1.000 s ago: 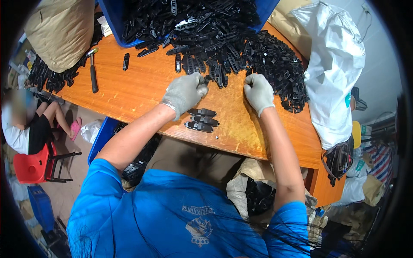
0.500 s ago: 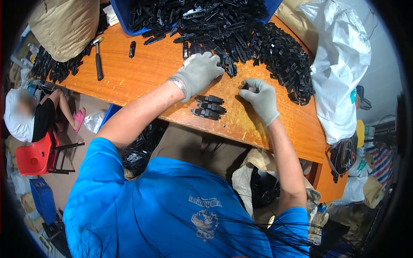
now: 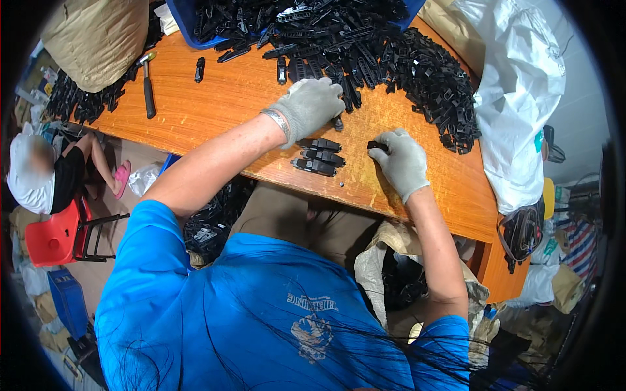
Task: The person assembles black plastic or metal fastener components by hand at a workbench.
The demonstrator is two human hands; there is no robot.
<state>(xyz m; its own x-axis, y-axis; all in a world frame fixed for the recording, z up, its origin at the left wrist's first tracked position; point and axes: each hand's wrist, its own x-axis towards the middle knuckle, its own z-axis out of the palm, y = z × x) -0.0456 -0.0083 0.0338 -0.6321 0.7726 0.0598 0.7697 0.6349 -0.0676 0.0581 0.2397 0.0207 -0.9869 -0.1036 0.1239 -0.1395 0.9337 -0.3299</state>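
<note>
Both my hands wear grey gloves. My left hand (image 3: 309, 107) is closed at the near edge of a heap of long black plastic parts (image 3: 326, 45). The end of a black plastic part (image 3: 338, 123) juts out below its curled fingers. To the right, my right hand (image 3: 402, 163) pinches a small black plastic clip (image 3: 376, 145) between thumb and fingers, just above the table. Between my hands and nearer to me, three joined black pieces (image 3: 319, 156) lie side by side in a short stack. The fingertips of my left hand are partly hidden.
A blue bin (image 3: 186, 29) spills long parts onto the wooden table (image 3: 215, 117). Small black clips (image 3: 433, 91) are heaped at right, beside a white sack (image 3: 515, 111). A hammer (image 3: 149, 88) and a single black part (image 3: 199, 70) lie left. A person (image 3: 32, 169) sits on a red chair (image 3: 52, 241).
My left hand has shifted slightly right, and a black part now shows under its fingers. My right hand has turned and lowered a little, bringing the black clip into sight.
</note>
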